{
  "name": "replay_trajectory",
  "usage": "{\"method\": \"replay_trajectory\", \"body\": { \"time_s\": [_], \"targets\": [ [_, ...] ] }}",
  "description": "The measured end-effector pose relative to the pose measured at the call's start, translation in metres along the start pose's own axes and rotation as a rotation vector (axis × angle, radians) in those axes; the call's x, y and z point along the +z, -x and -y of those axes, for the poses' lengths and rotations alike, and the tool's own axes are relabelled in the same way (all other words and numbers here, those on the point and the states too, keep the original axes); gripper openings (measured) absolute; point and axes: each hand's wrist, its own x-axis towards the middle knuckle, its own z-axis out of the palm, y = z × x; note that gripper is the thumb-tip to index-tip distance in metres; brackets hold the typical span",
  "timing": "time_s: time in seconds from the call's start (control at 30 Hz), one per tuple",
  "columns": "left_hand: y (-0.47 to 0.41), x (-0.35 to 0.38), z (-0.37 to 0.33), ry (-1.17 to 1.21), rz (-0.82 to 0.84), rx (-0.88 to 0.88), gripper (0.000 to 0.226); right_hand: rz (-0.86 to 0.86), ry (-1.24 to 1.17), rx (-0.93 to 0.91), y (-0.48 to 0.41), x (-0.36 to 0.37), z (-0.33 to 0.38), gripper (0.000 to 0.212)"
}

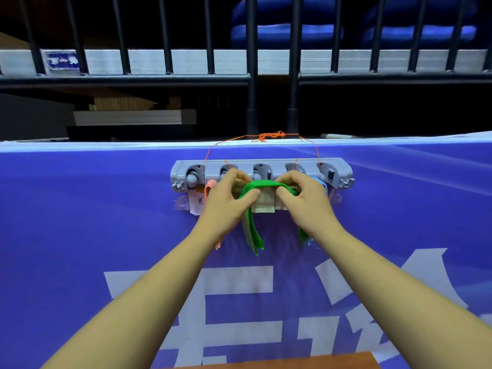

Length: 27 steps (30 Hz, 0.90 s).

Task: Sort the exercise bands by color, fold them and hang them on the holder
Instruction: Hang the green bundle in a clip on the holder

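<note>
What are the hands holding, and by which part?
The left hand and right hand both pinch the green band at its folded top, one at each side.

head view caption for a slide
Left hand and right hand hold a green band at the holder, between an orange band and a blue band.
</note>
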Motion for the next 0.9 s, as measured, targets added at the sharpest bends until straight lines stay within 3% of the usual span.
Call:
{"method": "replay_trajectory", "body": {
  "time_s": [0.13, 0.3, 0.5, 0.67, 0.9],
  "targets": [
    [-0.006, -0.006, 0.004, -0.025, -0.133, 0.019, 0.010, -0.015, 0.045, -0.039, -0.016, 0.018, 0.010, 0.013],
    [-0.012, -0.007, 0.017, -0.111, -0.188, 0.033, 0.020, -0.018, 0.178, -0.083, -0.028, 0.036, 0.013, 0.016],
    [-0.007, 0.000, 0.024, -0.237, -0.162, 0.071, 0.026, -0.020, 0.209, -0.075, -0.024, 0.043, 0.004, 0.014],
    [-0.001, 0.010, 0.009, -0.239, -0.173, 0.245, 0.024, -0.126, 0.155, -0.159, -0.015, 0.020, 0.007, 0.012],
    [-0.019, 0.054, 0.018, -0.184, -0.052, 0.114, 0.026, -0.224, 0.131, -0.055, -0.017, 0.003, -0.019, 0.017]
  ]
}}
